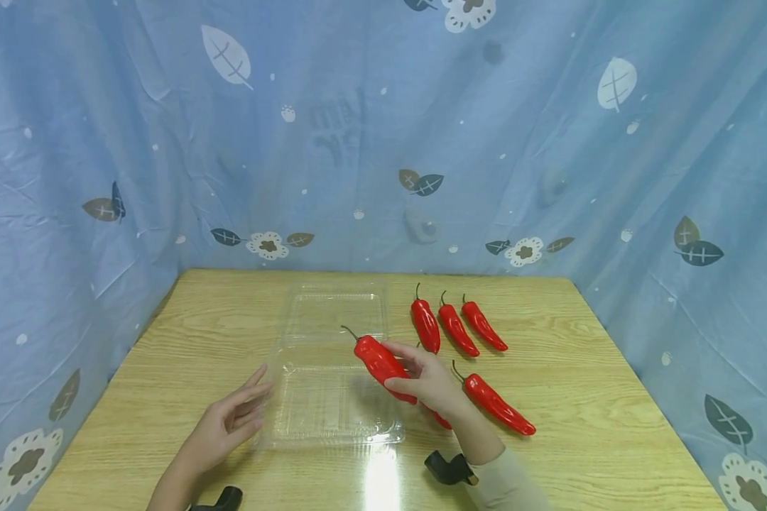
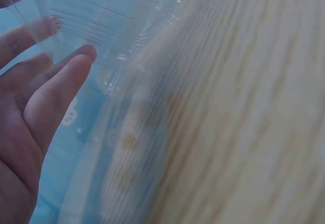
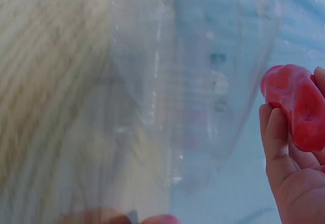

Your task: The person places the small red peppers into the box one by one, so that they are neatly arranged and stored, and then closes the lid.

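Observation:
My right hand [image 1: 427, 383] grips a glossy red chili pepper [image 1: 378, 358] with a thin dark stem, fingers and thumb around its lower half. The pepper is tilted above the right part of a clear plastic clamshell box [image 1: 332, 440], whose lid lies folded back toward the far side. In the right wrist view the same pepper [image 3: 292, 107] shows its blunt side between the fingers. My left hand [image 1: 226, 422] is at the box's left edge, fingers loosely bent and spread. Seen from the left wrist, its fingertips [image 2: 84, 54] overlap the transparent wall.
Another pepper [image 1: 443, 421] is mostly hidden under my right hand. To the right lies one more pepper [image 1: 498, 404], and three lie side by side behind, including the middle pepper [image 1: 458, 330]. A patterned blue curtain [image 1: 358, 142] surrounds the wooden table [image 1: 588, 454].

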